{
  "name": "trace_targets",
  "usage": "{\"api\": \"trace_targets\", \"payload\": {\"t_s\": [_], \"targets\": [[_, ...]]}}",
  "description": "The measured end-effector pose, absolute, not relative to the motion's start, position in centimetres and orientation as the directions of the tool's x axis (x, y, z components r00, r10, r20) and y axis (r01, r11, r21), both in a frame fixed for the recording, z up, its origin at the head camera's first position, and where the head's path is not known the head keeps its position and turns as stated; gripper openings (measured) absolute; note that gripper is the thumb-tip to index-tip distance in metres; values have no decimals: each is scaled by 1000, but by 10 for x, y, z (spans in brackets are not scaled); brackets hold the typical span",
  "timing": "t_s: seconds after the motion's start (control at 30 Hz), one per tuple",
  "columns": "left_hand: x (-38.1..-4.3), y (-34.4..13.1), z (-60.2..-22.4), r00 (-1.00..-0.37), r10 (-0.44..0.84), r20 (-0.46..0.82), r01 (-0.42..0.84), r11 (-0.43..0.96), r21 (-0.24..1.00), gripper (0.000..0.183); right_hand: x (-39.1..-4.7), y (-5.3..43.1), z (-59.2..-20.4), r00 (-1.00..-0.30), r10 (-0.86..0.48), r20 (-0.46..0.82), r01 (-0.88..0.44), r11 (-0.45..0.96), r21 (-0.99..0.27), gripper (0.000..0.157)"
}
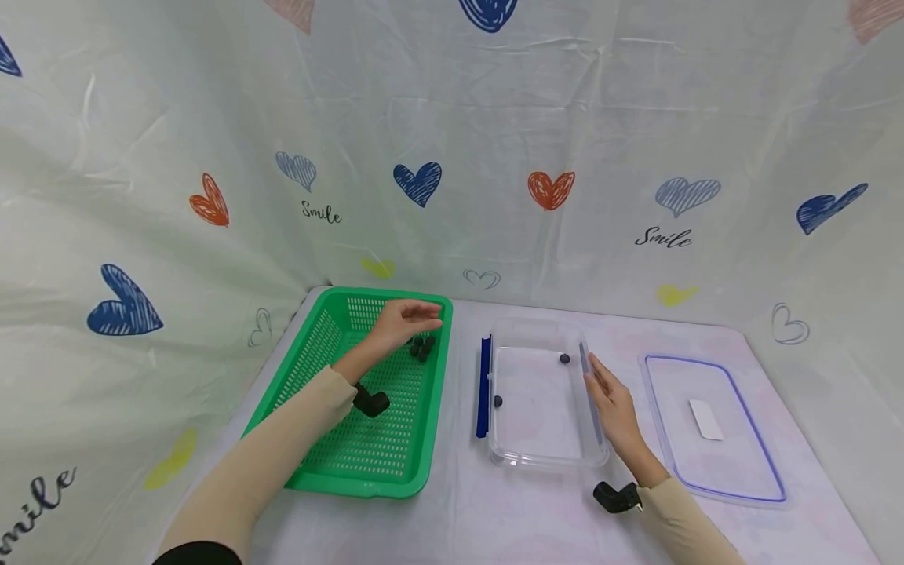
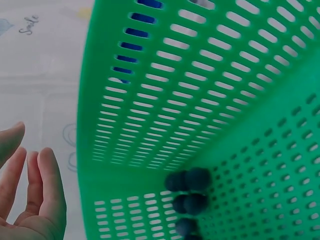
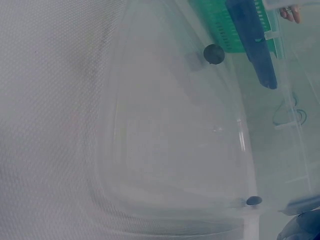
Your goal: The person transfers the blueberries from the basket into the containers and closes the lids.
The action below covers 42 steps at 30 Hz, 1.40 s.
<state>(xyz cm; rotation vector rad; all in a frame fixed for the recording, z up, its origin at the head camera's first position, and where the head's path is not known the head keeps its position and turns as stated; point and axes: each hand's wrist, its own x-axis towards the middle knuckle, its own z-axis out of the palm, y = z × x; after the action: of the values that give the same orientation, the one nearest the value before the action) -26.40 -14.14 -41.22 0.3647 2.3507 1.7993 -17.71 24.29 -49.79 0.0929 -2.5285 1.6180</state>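
Over the right side of a green perforated basket (image 1: pixel 417 471), my left hand (image 1: pixel 402 326) hovers with its fingers extended and slightly bent. The left wrist view shows this hand (image 2: pixel 35 195) with nothing visible between thumb and fingers. Several small dark balls (image 2: pixel 197 180) lie clustered in a corner of the basket, partly below that hand. My right hand (image 1: pixel 613 404) has straight fingers against the right wall of a clear plastic box (image 1: pixel 547 459). Inside the box are two dark balls, one ball (image 1: pixel 564 359) near the back right and another ball (image 1: pixel 497 402) by the left wall.
A blue latch flap (image 1: pixel 483 388) sticks out from the box's left side, between box and basket. To the right lies a clear lid (image 1: pixel 727 431) with a blue seal and a white label (image 1: pixel 705 420). A heart-printed sheet (image 1: pixel 480 118) hangs behind the table.
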Motion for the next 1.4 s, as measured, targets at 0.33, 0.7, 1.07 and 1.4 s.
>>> {"api": "trace_targets", "payload": {"t_s": [0.33, 0.7, 1.07, 1.4], "targets": [[-265, -149, -440, -970, 242, -2, 85, 348, 934, 38, -177, 243, -498, -985, 19, 174, -152, 400, -904, 53], [-269, -162, -472, -978, 209, 20, 102, 394, 913, 33, -174, 238, -490, -988, 20, 152, -133, 386, -913, 52], [-275, -164, -478, -976, 212, 55, 146, 446, 883, 30, -178, 243, -496, -991, 26, 131, -110, 398, -911, 54], [-274, -163, -488, -971, 231, 57, 169, 500, 849, 25, -174, 242, -491, -995, 26, 97, -79, 395, -915, 54]]}}
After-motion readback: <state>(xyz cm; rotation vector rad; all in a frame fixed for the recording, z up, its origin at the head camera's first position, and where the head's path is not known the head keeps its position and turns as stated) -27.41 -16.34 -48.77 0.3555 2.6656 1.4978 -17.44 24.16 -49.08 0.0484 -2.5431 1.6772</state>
